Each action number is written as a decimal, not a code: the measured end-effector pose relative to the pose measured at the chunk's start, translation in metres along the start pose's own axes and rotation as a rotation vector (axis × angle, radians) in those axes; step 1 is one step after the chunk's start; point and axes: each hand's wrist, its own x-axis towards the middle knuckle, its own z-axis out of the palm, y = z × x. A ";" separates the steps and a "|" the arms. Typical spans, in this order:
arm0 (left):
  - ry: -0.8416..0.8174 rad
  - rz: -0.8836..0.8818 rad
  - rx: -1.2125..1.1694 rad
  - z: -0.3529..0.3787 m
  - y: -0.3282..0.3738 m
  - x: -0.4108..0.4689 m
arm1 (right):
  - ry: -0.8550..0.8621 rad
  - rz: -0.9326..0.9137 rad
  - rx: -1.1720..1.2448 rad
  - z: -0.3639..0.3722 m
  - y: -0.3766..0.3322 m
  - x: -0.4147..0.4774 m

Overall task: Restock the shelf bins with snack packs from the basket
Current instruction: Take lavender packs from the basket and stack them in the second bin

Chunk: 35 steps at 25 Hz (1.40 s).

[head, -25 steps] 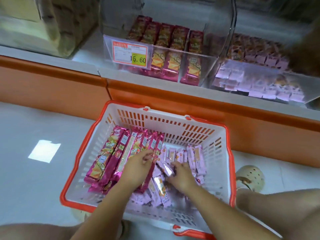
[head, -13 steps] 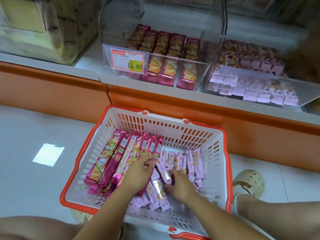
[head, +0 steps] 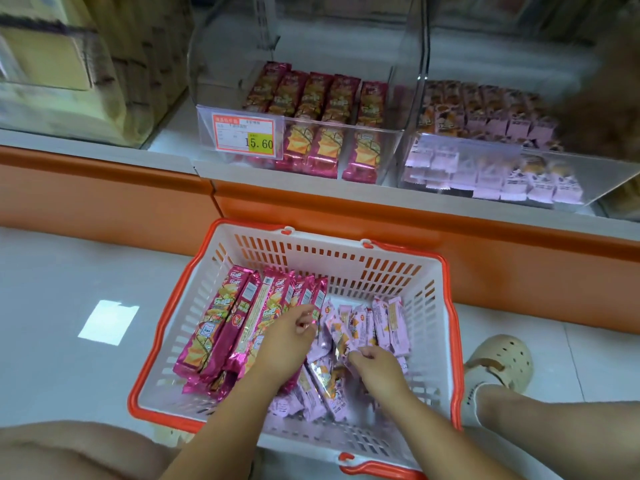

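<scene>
Head view: left hand around long magenta foil packs, right hand pinching lilac pack.

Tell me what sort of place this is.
Most likely a shop aisle, perhaps a small supermarket: a price tag reading 15.60 on a clear shelf bin of magenta snack packs, and an orange-rimmed shopping basket on the floor.

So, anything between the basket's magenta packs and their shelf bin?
Only the shelf bin's clear front wall, bearing the price tag; the magenta packs must clear it. I cannot tell whether the hood above is open.
</scene>
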 end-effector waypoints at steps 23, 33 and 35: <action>-0.143 0.139 -0.513 -0.016 0.085 -0.018 | 0.069 -0.328 0.358 -0.068 -0.075 -0.076; 0.346 0.858 0.034 -0.075 0.288 -0.002 | 0.505 -0.801 0.188 -0.250 -0.236 -0.105; 0.334 0.805 0.229 -0.069 0.299 0.021 | 0.590 -0.698 0.093 -0.272 -0.249 -0.081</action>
